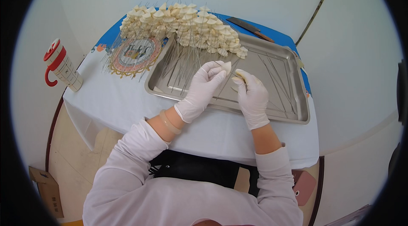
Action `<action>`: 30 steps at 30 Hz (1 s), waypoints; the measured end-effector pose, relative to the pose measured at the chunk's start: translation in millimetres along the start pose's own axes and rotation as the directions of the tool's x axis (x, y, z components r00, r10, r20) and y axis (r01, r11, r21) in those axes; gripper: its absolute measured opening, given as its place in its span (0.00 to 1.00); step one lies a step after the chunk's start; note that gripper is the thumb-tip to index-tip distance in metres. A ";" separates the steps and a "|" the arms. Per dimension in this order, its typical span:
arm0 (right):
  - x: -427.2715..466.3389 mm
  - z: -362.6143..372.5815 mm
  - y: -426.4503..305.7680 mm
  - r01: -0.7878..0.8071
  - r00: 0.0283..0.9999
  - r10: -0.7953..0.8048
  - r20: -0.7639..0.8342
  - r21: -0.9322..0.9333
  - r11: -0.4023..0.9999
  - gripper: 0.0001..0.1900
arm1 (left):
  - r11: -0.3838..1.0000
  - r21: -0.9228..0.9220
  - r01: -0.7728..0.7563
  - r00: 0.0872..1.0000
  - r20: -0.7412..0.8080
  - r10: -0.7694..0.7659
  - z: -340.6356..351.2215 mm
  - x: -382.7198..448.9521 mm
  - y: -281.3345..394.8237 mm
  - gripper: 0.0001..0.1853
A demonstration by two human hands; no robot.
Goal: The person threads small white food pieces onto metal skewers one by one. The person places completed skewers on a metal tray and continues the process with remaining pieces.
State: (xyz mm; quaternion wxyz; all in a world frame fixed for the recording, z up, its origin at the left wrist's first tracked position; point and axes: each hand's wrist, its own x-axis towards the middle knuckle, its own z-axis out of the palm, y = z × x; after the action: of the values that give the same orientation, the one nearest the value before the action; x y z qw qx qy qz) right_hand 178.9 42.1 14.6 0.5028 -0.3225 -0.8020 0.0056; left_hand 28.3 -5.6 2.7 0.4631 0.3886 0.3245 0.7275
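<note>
My left hand (204, 89), in a white glove, pinches a cream-coloured wedge-shaped piece (226, 67) between thumb and fingers above a metal tray (197, 102). Just to its right, my right hand (253, 97) is gloved too, its fingers curled and the fingertips yellowish. Whether it grips something thin is unclear. Partly hidden behind its thumb is a pale piece (235, 88). Beyond both hands rises a heap of similar cream wedges threaded on thin metal skewers (191, 23). The skewers' bare ends point towards me.
Loose skewers (277, 79) lie in the tray's right part. A cleaver (250, 29) with a wooden handle rests behind the tray. On the left stand a round patterned mat (135, 54) under skewers and a red-lidded tumbler (63, 66). A cardboard box (47, 191) is on the floor.
</note>
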 end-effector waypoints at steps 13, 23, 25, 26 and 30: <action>-5.2 -2.3 1.1 -0.013 0.997 0.018 0.080 -0.063 0.998 0.06 | 0.975 0.182 0.131 0.984 0.092 -0.150 -4.6 0.8 3.0 0.17; 17.6 -25.4 43.6 -0.064 0.955 -0.022 -0.294 -0.278 0.959 0.06 | 0.739 0.669 0.081 0.948 0.176 -0.264 11.3 5.2 33.1 0.20; 19.8 -28.7 47.7 -0.074 0.941 -0.029 -0.337 -0.289 0.954 0.06 | 0.567 0.820 -0.077 0.903 0.299 -0.310 17.6 14.3 38.5 0.20; 20.8 -29.5 50.0 -0.088 0.933 -0.024 -0.360 -0.291 0.953 0.06 | 0.445 0.864 -0.235 0.873 0.389 -0.295 22.4 21.2 37.7 0.20; 19.1 -30.4 56.6 -0.100 0.919 -0.028 -0.392 -0.302 0.948 0.07 | 0.121 0.717 -0.686 0.670 0.688 -0.278 30.0 53.2 -6.2 0.20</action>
State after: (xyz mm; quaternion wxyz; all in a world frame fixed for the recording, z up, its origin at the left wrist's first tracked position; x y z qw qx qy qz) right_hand 227.0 87.3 26.0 0.5945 -0.4083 -0.6695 -0.1780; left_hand 42.6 49.4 26.3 0.0569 0.8736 0.4444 0.1899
